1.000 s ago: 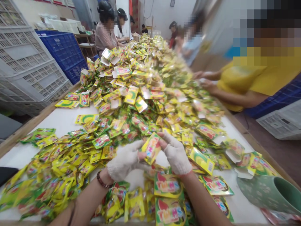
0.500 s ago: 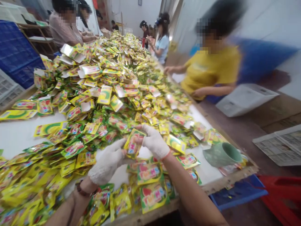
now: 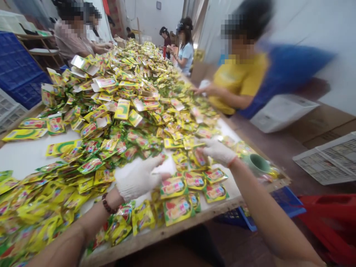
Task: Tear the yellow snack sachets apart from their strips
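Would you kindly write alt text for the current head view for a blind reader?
Gloved in white, the left hand is open and the right hand is over yellow-green packets heaped on a table. A green cup sits nearby; other people line both sides.

packets [image 3: 90, 165] heaped on table [image 3: 16, 157] | cup [image 3: 251, 164] near table's right edge | crate [image 3: 329, 158] right of table

White, open-fingered gloves [image 3: 133, 181] cover the left hand [image 3: 141, 174] and right hand [image 3: 217, 151]. A dark, reddish-brown beaded bracelet [image 3: 106, 203] circles the wrist behind the left hand; an orange-red edge [image 3: 233, 161] trims the cuff [image 3: 229, 158] behind the right. Both forearms [image 3: 258, 200] are bare.
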